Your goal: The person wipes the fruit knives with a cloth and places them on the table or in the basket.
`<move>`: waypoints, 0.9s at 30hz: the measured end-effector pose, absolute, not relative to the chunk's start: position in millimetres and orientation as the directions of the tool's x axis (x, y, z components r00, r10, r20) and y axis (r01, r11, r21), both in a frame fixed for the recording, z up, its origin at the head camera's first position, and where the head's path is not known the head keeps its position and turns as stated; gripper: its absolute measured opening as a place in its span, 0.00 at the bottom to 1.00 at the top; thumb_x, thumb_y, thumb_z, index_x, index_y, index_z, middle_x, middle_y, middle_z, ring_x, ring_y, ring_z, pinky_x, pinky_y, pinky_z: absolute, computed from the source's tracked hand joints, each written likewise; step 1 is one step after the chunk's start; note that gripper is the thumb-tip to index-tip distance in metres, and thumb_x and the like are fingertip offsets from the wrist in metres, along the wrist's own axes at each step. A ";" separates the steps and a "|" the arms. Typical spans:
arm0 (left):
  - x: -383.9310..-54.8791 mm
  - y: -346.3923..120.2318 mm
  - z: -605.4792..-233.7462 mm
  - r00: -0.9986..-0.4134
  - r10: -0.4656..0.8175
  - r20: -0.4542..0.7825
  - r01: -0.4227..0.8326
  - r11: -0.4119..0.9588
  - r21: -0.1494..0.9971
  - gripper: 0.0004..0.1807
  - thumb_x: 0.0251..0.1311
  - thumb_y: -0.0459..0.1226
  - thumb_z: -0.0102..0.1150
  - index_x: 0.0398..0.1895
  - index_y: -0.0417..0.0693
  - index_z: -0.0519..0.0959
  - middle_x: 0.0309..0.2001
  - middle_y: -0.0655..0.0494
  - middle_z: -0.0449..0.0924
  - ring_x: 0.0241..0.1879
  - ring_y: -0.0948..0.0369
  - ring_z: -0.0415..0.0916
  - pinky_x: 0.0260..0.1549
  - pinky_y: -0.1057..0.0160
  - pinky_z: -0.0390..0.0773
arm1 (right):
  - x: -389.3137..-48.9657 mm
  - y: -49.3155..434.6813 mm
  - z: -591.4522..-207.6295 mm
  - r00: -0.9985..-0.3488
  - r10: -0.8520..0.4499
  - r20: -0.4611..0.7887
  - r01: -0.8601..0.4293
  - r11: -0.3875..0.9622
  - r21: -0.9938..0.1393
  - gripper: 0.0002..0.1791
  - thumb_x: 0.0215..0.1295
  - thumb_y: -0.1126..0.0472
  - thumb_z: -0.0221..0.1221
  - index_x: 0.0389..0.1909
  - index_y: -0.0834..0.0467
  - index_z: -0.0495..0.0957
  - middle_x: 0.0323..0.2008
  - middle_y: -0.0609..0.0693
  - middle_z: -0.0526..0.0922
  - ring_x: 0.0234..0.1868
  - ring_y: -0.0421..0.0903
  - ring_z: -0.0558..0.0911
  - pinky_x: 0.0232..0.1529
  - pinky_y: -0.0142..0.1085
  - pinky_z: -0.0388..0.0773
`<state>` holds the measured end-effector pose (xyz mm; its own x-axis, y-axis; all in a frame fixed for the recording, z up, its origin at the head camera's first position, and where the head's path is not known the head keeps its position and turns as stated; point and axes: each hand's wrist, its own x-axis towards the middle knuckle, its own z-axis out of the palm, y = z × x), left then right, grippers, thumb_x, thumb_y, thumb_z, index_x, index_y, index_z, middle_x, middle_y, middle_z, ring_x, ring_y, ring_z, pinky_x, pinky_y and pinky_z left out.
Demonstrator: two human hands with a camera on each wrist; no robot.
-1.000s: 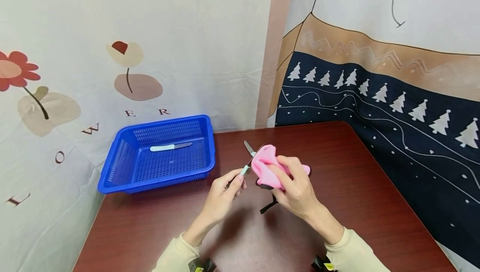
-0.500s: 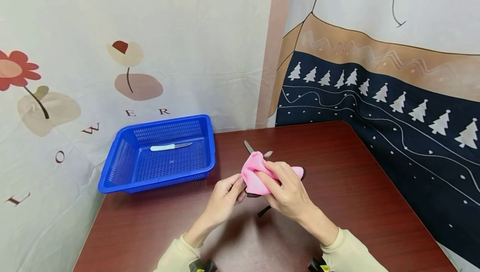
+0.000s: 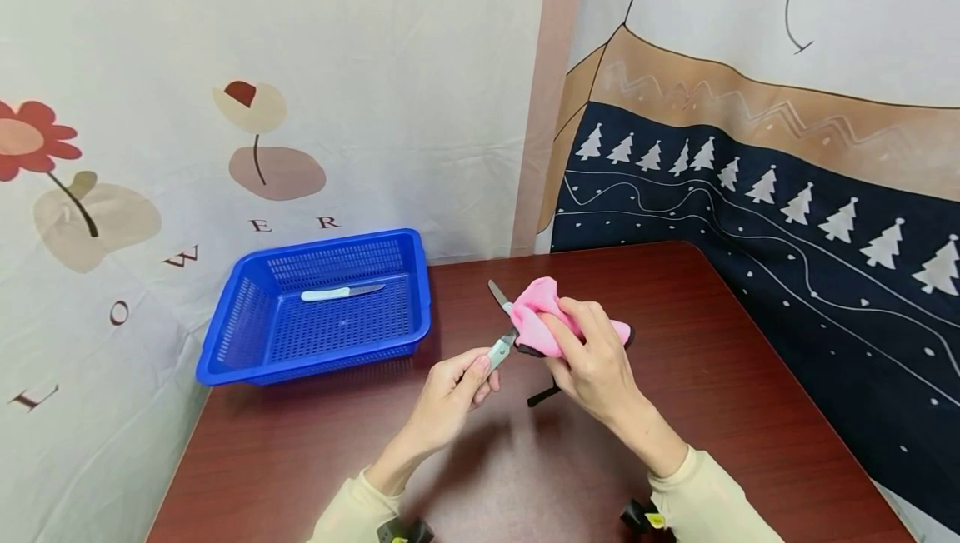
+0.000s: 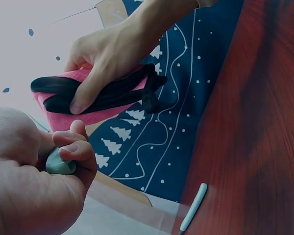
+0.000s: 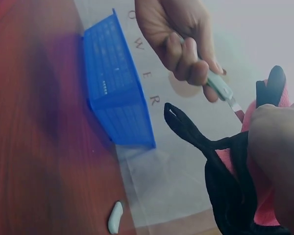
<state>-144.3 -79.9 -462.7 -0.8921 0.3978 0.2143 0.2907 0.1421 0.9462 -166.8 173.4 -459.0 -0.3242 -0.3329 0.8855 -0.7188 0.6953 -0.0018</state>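
Note:
My left hand (image 3: 446,401) grips the pale green handle of a knife (image 3: 498,351), which points up and to the right. In the right wrist view its blade (image 5: 236,108) runs into the cloth. My right hand (image 3: 596,368) holds a bunched pink cloth (image 3: 536,318) with black trim around that blade, hiding most of it. A black loop hangs under the cloth. A second knife (image 3: 498,294) lies on the table behind the cloth, partly covered from view; its pale handle (image 4: 193,208) shows in the left wrist view.
A blue perforated basket (image 3: 258,372) stands at the table's back left. Inside it lies a knife with a white handle (image 3: 326,295). The reddish-brown table (image 3: 720,410) meets printed fabric hangings (image 3: 420,93) behind and to the right.
The cloth slid down and left over the knife to my left hand, then back up and right, baring the handle again. My left hand has barely moved.

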 end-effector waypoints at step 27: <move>-145.0 -81.1 -466.5 -0.901 0.402 0.162 0.178 0.001 0.984 0.18 0.92 0.35 0.43 0.58 0.33 0.82 0.32 0.46 0.76 0.26 0.71 0.66 0.25 0.73 0.65 | -172.3 195.8 -453.9 -0.430 -0.165 0.888 -0.657 0.732 -0.182 0.19 0.66 0.65 0.74 0.57 0.66 0.88 0.54 0.70 0.83 0.53 0.65 0.80 0.50 0.49 0.80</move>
